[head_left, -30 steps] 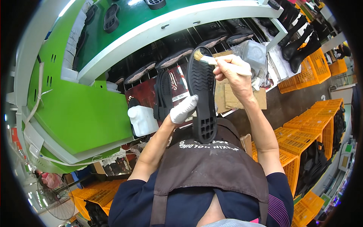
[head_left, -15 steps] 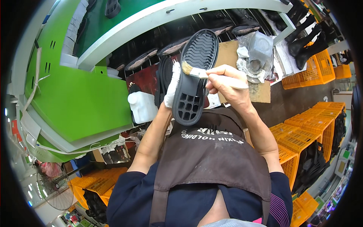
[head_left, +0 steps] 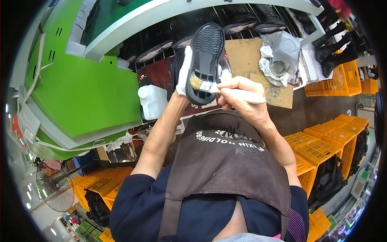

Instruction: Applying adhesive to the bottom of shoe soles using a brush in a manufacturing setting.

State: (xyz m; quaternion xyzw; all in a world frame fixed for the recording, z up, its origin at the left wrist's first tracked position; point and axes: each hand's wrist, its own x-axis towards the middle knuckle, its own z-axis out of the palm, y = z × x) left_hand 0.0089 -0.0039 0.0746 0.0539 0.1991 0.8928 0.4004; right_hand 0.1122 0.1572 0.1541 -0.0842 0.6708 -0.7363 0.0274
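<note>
My left hand [head_left: 184, 74], in a white glove, is closed on the left edge of a black shoe sole [head_left: 207, 44]. The sole stands tilted with its patterned face toward me: wavy tread at the toe end, square hollows at the heel. A flat paintbrush [head_left: 208, 87] with pale bristles and a white handle is gripped in my bare right hand [head_left: 244, 97]. Its bristles touch the sole's heel part, near the hollows. Behind the sole, beside my glove, more black soles [head_left: 177, 66] are partly hidden.
Left of my arm stands a white plastic jug [head_left: 153, 103], with a green machine panel [head_left: 88, 97] beyond. A cloudy plastic container [head_left: 285, 50] rests by cardboard [head_left: 244, 56] at right. Black footwear [head_left: 155, 52] lines a rack under a pale frame bar [head_left: 133, 24]. Orange crates [head_left: 322, 137] stack at right.
The brush has gone from the middle of the sole down to its heel part. The sole has moved up and away from me, with its heel end tipped differently.
</note>
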